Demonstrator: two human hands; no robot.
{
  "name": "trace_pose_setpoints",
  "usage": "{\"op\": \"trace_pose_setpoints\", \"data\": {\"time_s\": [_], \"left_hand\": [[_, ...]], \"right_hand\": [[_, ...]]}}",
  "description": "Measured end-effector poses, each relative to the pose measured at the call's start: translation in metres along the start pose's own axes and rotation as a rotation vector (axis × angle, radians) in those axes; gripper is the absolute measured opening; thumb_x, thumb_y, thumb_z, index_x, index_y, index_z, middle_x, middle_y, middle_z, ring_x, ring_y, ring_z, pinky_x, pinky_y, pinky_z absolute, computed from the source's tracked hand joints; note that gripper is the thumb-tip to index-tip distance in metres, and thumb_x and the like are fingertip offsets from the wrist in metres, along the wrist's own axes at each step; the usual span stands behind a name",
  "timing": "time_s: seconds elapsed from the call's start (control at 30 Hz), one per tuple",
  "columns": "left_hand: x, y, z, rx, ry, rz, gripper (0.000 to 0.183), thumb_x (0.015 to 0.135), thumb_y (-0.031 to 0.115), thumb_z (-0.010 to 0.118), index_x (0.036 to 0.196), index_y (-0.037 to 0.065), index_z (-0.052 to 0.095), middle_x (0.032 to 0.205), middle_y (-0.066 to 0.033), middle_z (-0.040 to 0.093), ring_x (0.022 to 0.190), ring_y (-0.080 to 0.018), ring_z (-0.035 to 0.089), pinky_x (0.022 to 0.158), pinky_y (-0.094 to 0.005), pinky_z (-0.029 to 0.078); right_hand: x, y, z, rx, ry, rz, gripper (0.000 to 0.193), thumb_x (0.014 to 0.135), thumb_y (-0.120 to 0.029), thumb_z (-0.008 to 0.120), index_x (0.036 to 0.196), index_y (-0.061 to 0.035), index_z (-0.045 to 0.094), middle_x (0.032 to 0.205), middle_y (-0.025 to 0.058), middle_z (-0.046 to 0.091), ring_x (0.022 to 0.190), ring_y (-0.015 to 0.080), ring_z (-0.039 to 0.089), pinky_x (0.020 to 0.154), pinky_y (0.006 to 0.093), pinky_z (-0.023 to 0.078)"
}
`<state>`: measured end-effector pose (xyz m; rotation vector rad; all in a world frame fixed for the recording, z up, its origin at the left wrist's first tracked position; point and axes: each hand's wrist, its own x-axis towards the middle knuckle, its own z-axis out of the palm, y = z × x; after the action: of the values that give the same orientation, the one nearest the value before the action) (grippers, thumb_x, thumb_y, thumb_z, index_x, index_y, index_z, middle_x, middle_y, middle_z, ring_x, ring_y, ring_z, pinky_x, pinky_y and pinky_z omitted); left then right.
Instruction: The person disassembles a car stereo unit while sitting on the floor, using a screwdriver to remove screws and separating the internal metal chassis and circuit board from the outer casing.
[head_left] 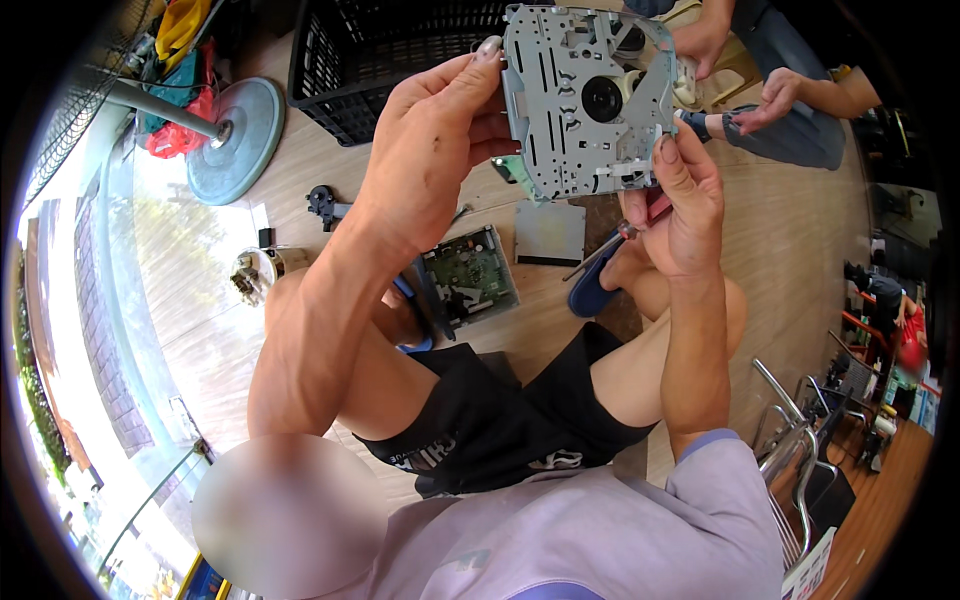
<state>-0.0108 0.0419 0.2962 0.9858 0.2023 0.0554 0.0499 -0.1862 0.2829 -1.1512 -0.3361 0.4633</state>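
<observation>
A grey metal disc-drive mechanism [570,130] with slots and a round black hub is raised in front of me by both hands. My left hand [430,140] grips its left edge, thumb on the near face and fingers behind. At the lower right corner, my right hand [685,205] pinches the mechanism between thumb and fingers. A screwdriver [600,248] with a red handle is also tucked in that hand, its shaft slanting down to the left. Below, on the floor between my feet, an opened metal case with a green circuit board [468,272] lies beside a flat metal cover [550,232].
A black plastic crate [340,100] stands at the far left of the mechanism. Small motor-like parts [323,207] lie on the floor, near a round grey stand base [240,140]. Another person's hands [775,98] are at the upper right. Metal chair legs [795,420] stand at the right.
</observation>
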Motion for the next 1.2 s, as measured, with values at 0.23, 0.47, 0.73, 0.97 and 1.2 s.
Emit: {"op": "trace_pose_setpoints", "data": {"time_s": [0.23,0.47,0.73,0.97,1.2], "left_hand": [[-0.001,-0.002,0.001,-0.02,0.001,-0.017,0.038,0.107,0.038,0.054,0.116,0.004,0.069,0.104,-0.0054,0.075,0.087,-0.0122,0.071,0.082,-0.0292,0.055],[-0.004,-0.008,-0.004,0.167,-0.066,0.084,0.033,0.104,0.029,0.063,0.12,0.0,0.068,0.104,-0.0067,0.074,0.091,-0.0142,0.072,0.083,-0.0294,0.058],[-0.01,-0.004,-0.004,0.213,-0.064,0.096,0.033,0.103,0.026,0.065,0.123,0.0,0.068,0.103,-0.0046,0.074,0.087,-0.0099,0.07,0.079,-0.0245,0.057],[-0.012,-0.004,-0.008,0.235,-0.061,0.123,0.033,0.103,0.024,0.065,0.124,-0.001,0.067,0.104,-0.0055,0.074,0.086,-0.0099,0.07,0.076,-0.0243,0.057],[-0.013,-0.001,-0.008,0.248,-0.028,0.12,0.032,0.102,0.022,0.065,0.124,-0.001,0.067,0.101,-0.0068,0.074,0.083,-0.0111,0.07,0.074,-0.0254,0.058]], "right_hand": [[-0.002,-0.001,-0.001,-0.092,0.028,-0.041,0.037,0.105,-0.023,0.06,0.134,-0.0005,0.058,0.084,0.0002,0.06,0.054,0.0114,0.052,0.046,0.0236,0.04],[-0.004,-0.003,0.0,-0.158,0.072,-0.029,0.038,0.104,-0.022,0.061,0.135,-0.0001,0.058,0.081,-0.0005,0.058,0.052,0.0113,0.053,0.046,0.0238,0.041],[-0.005,-0.003,-0.001,-0.15,0.064,-0.055,0.039,0.104,-0.022,0.062,0.136,-0.0006,0.058,0.081,-0.0003,0.06,0.052,0.0115,0.055,0.045,0.024,0.043],[-0.005,0.0,0.004,-0.149,0.094,-0.077,0.038,0.102,-0.026,0.066,0.13,-0.0007,0.063,0.079,0.003,0.067,0.05,0.0086,0.055,0.042,0.0208,0.037],[-0.006,0.0,0.008,-0.137,0.083,-0.07,0.038,0.101,-0.027,0.067,0.128,-0.0006,0.063,0.081,0.0032,0.067,0.049,0.0085,0.056,0.042,0.0206,0.036]]}}
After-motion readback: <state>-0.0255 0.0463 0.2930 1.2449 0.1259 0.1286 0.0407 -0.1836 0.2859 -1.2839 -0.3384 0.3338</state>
